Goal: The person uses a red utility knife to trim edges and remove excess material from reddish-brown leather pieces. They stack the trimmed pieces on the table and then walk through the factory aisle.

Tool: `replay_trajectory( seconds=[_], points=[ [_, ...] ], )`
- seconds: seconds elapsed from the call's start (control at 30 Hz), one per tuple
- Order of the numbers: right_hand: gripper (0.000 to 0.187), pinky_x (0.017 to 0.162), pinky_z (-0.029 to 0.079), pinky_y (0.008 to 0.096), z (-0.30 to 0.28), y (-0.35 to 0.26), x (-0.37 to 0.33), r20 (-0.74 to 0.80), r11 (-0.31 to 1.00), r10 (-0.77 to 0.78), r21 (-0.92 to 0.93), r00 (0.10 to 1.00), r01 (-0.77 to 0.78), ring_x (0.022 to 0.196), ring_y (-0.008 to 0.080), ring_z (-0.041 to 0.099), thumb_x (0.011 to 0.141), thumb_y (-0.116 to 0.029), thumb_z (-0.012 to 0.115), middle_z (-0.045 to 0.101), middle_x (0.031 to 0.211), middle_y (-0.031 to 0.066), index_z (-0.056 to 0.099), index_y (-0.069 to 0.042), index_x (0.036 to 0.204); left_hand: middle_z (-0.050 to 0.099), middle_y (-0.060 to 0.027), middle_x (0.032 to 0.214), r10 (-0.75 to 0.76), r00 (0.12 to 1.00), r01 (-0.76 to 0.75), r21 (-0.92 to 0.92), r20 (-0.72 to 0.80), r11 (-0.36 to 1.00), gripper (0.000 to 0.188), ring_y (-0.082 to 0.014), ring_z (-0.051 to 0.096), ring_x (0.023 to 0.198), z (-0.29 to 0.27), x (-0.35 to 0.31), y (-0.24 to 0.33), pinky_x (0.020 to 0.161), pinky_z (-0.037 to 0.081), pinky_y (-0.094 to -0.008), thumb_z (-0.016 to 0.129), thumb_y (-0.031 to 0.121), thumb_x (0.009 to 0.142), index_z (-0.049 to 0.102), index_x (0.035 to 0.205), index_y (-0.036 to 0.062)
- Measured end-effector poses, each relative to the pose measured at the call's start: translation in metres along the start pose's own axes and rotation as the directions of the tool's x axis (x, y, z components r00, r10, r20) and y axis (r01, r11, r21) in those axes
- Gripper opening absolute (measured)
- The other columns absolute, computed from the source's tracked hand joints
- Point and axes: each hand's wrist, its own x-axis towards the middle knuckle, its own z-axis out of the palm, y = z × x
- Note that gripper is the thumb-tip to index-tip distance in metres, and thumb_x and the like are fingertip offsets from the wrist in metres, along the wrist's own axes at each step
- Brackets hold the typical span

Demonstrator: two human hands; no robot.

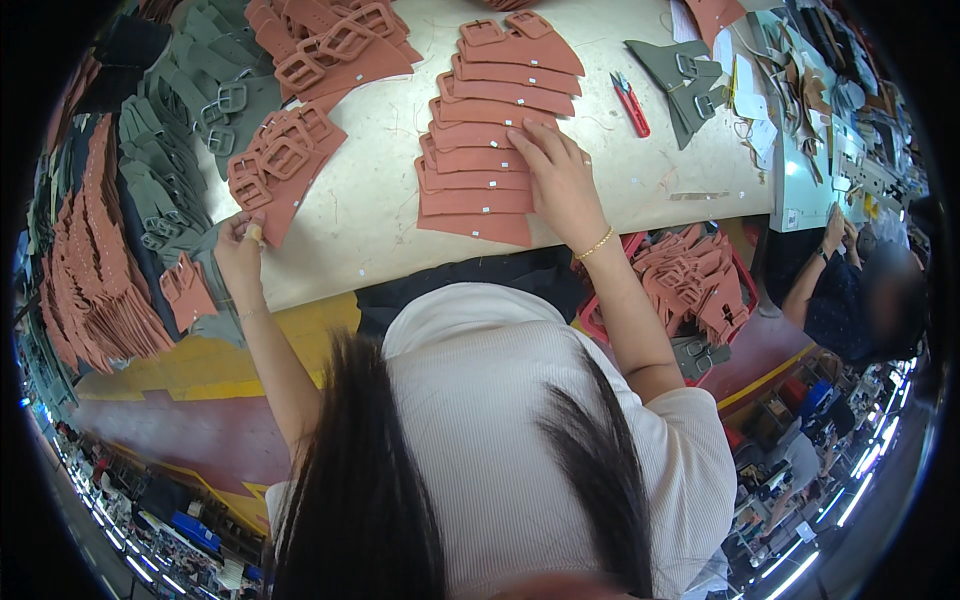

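Terracotta buckle panels (490, 158): where exactly do you see them?

At twelve o'clock from the middle of the view, in one long row on the bench (380, 205). They overlap like shingles, and small white stickers show down their right side. At the far end a pair of square buckles (505, 28) lies uncovered.

And the right hand (566, 185)?

It's at one o'clock, its fingers extended and lying over the right edge of the row, not closed around anything. A gold bracelet (597, 243) circles that wrist.

What about the left hand (240, 248)?

Between nine and ten o'clock. Its fingers are bent in and touch the near corner of a small terracotta stack (295, 188); whether they pinch it, I cannot tell.

Anything beyond that stack?

A larger terracotta pile (375, 68) at eleven o'clock, buckles on top. Grey-green straps (150, 165) are heaped farther out at ten, and a bundle of terracotta strips (105, 250) hangs at nine.

And over to the right?

Red-handled thread snips (632, 108) lie at one o'clock, beyond the right hand, with grey-green buckle pieces (680, 105) just past them. At three o'clock, below the bench edge, a red basket (749, 283) holds more terracotta pieces (690, 275). Farther out, a co-worker in a dark top (835, 310) has both hands at the next worktop.
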Motion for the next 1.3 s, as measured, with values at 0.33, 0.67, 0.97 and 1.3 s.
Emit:
replay_trajectory(
  seconds=[0.33,0.67,0.97,1.3],
  points=[
    [0.051,0.1,0.04,0.0462,0.0,-0.011,-0.015,0.036,0.998,-0.015,0.054,0.999,0.013,0.125,0.033,0.046,0.079,0.001,0.056,0.047,0.138,0.0105,0.056,-0.012,0.128,0.061,-0.0023,0.079,-0.007,1.0,0.007,-0.017,0.008,1.0,0.037,-0.008,0.054,0.067,0.001,-0.004,0.002,0.058,0.043,-0.0226,0.076,0.026,0.082,0.063,0.102,-0.0025],
    [0.051,0.102,0.038,0.0459,0.0,-0.023,-0.034,0.118,0.996,-0.02,0.089,0.993,0.009,0.129,0.0347,0.041,0.082,-0.002,0.059,0.042,0.142,0.0119,0.054,-0.013,0.131,0.062,-0.0033,0.08,0.004,1.0,-0.004,0.028,0.015,1.0,0.038,-0.0085,0.054,0.068,0.0,0.0,-0.005,0.06,0.044,-0.0234,0.076,0.025,0.082,0.063,0.103,-0.0028],
    [0.044,0.1,0.038,0.0474,-0.001,-0.036,-0.052,0.157,0.994,-0.06,0.097,0.986,0.045,0.13,0.0353,0.039,0.071,-0.018,0.076,0.041,0.142,0.0097,0.059,-0.013,0.112,0.064,-0.0056,0.08,0.018,1.0,-0.019,0.045,0.023,0.999,0.035,-0.0093,0.058,0.068,0.0,0.002,-0.007,0.06,0.047,-0.0238,0.074,0.021,0.082,0.063,0.103,-0.0049],
    [0.02,0.098,0.038,0.0471,0.003,-0.031,-0.049,0.122,0.965,-0.262,-0.002,0.957,0.264,0.127,0.0305,0.043,0.074,-0.018,0.073,0.047,0.14,0.004,0.061,-0.01,0.088,0.064,-0.007,0.101,-0.014,0.941,0.178,-0.458,0.338,0.871,0.021,-0.0108,0.062,0.08,-0.011,-0.037,0.033,0.07,0.052,-0.0261,0.062,0.012,0.09,0.055,0.107,0.0024]
  ],
)
